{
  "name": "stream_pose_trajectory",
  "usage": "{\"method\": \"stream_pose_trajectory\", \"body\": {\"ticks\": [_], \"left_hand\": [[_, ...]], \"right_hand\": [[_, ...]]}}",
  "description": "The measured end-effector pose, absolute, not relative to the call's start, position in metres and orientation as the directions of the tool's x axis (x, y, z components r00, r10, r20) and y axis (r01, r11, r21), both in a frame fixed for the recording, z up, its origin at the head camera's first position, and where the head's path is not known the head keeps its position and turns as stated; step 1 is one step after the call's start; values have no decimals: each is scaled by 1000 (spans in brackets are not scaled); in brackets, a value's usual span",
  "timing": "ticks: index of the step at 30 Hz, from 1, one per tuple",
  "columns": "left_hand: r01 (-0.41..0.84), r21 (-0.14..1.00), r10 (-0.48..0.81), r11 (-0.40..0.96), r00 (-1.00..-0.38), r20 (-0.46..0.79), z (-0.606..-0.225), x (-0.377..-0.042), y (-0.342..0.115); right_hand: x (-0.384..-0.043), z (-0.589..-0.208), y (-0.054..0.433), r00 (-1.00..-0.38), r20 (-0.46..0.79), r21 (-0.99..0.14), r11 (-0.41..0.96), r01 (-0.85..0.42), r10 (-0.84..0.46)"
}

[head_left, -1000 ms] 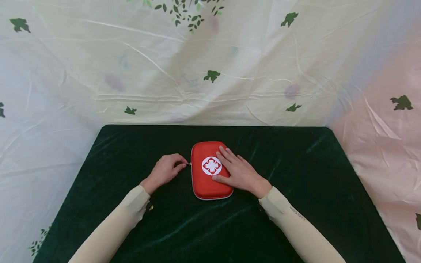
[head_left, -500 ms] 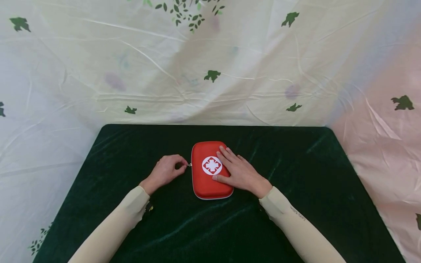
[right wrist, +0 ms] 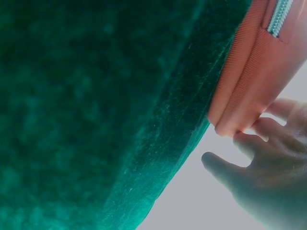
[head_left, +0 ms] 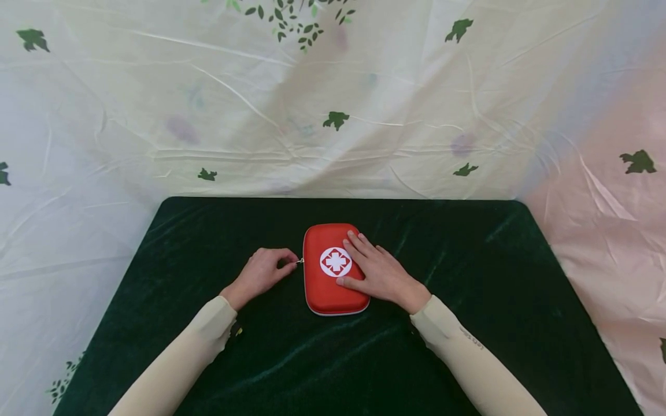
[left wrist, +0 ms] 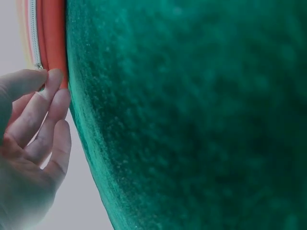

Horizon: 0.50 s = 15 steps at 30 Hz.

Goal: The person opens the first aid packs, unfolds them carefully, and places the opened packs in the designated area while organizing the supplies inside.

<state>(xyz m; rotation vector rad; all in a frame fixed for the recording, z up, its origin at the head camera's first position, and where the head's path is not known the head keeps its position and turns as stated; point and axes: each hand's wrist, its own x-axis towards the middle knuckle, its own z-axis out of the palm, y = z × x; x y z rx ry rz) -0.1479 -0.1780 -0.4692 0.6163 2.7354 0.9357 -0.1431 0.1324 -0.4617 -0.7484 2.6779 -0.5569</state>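
Observation:
A red zippered first-aid case (head_left: 325,297) with a white cross emblem lies flat near the middle of the table. At its left side my left hand (head_left: 258,270) pinches the small metal zipper pull (head_left: 300,261) between thumb and index finger. The left wrist view shows the silver zipper (left wrist: 34,33) running along the case's red side up to those fingertips. My right hand (head_left: 382,271) rests with spread, straight fingers on the right part of the lid. In the right wrist view, the zipper's end (right wrist: 274,29) shows on the case's side.
Dark green velvet cloth (head_left: 208,231) covers the table. Behind it hangs a pale curtain (head_left: 395,86) with green leaf prints, and pinkish fabric (head_left: 614,242) hangs at the right. Both forearms in cream sleeves (head_left: 177,352) reach in from the near edge.
The left hand has dipped very slightly toward the near edge, still pinching the zipper pull. The case and the right hand have hardly moved.

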Motion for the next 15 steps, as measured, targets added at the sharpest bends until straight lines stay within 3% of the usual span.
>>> {"method": "stream_pose_trajectory", "body": {"ticks": [15], "left_hand": [[367,623,482,691,-876,-17,-477,-147,-186]], "right_hand": [[-144,-461,132,-816,-180,-438,788,-433,-549]]}}
